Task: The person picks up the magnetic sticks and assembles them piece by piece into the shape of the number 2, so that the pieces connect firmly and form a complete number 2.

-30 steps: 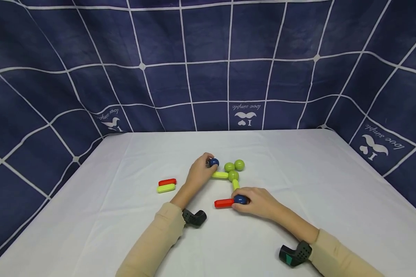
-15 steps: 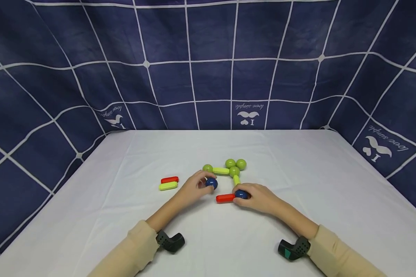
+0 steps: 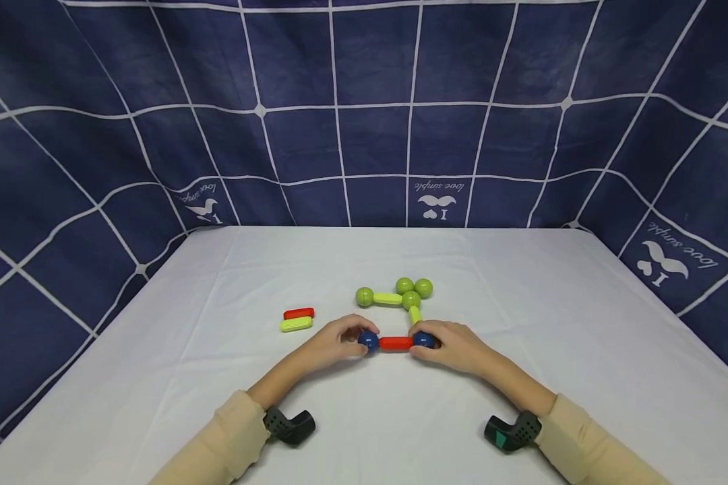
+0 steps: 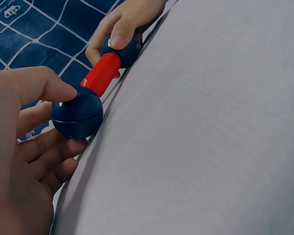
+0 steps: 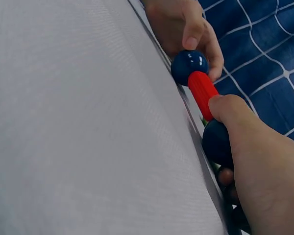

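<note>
My left hand holds a dark blue ball between thumb and fingers, right at the left end of a red rod. At the rod's other end, a second blue ball is gripped by my right hand, whose thumb lies near where rod and ball meet in the right wrist view. Rod and balls form a straight line low over the white table. Just behind my right fingers a yellow-green rod runs back to a green ball; its near end is hidden by the hand.
Another yellow-green rod links that green ball to a green ball on the left. Two more green balls, one of them a loose-looking ball, sit behind. Left of my hand lie a red rod and a yellow-green rod.
My left hand has carried its blue ball from beside the green pieces toward me, up to the red rod's left end. My right hand has kept its hold on the other blue ball.
</note>
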A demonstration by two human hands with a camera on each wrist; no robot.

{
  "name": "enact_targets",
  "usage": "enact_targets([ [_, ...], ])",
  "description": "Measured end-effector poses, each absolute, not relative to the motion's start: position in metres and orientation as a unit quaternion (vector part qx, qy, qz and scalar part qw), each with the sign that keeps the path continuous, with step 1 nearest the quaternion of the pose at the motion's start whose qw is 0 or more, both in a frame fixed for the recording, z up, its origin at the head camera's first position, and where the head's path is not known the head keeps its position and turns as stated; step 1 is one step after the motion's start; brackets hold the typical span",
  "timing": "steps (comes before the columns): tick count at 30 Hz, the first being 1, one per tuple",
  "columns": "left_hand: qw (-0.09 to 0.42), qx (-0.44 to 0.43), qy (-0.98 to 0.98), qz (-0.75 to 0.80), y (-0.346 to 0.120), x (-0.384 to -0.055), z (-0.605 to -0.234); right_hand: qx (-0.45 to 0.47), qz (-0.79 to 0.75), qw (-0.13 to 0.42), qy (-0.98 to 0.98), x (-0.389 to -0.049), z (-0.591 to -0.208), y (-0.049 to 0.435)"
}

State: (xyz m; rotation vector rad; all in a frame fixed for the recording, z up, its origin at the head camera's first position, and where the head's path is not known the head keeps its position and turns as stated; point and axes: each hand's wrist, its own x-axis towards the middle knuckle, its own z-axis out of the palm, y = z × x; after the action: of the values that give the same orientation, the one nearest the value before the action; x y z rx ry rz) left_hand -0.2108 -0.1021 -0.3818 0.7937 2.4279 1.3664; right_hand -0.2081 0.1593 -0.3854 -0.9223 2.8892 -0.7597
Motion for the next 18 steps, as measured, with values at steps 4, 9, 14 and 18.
enact_targets([
  [4, 0.129, 0.275, 0.824, 0.477, -0.102, -0.212, -0.385, -0.299, -0.238, -0.001, 0.924, -0.208, -0.388, 0.162],
  [9, 0.127, 0.283, 0.821, 0.479, -0.103, -0.210, -0.387, -0.303, -0.239, -0.009, 0.923, -0.207, -0.389, 0.162],
  [14, 0.130, 0.289, 0.825, 0.467, -0.104, -0.210, -0.383, -0.301, -0.239, -0.013, 0.923, -0.209, -0.390, 0.162],
  [18, 0.101, 0.299, 0.838, 0.445, -0.111, -0.215, -0.376, -0.301, -0.233, -0.011, 0.925, -0.210, -0.389, 0.162],
])
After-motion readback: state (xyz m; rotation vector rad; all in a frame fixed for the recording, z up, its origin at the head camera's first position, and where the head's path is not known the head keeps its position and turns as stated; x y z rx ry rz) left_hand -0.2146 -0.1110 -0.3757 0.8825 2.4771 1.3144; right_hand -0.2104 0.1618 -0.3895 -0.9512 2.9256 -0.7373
